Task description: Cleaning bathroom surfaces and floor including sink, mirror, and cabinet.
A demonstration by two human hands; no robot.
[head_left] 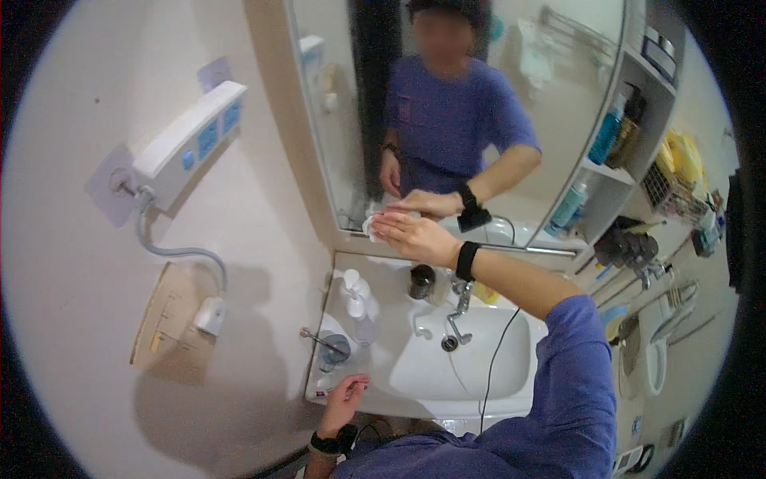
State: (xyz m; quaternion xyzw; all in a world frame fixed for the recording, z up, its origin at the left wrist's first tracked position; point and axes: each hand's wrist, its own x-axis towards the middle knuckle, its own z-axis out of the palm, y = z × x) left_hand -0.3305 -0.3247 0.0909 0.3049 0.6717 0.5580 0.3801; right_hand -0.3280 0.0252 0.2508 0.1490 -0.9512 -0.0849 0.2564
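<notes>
My right hand (415, 237) is raised to the lower left part of the mirror (351, 128). Its fingers hold a thin white cloth or tissue (369, 227) against the glass; most of it is hidden under the fingers. My left hand (346, 397) hovers low by the front left corner of the white sink counter (391, 371), holding nothing, its fingers loosely bent and apart. Closest to it is a bluish cup (333, 351) with a long thin metal-looking item sticking out. Two pump bottles, one white (356, 289) and one clear (364, 322), stand just behind the cup.
A dark jar (420, 281) stands left of the chrome faucet (459, 315). A black cord (501, 351) hangs across the basin (479, 359). Bottles (608, 134) fill the shelf at right. On the left wall is a white power strip (191, 132) with a grey cable (179, 252).
</notes>
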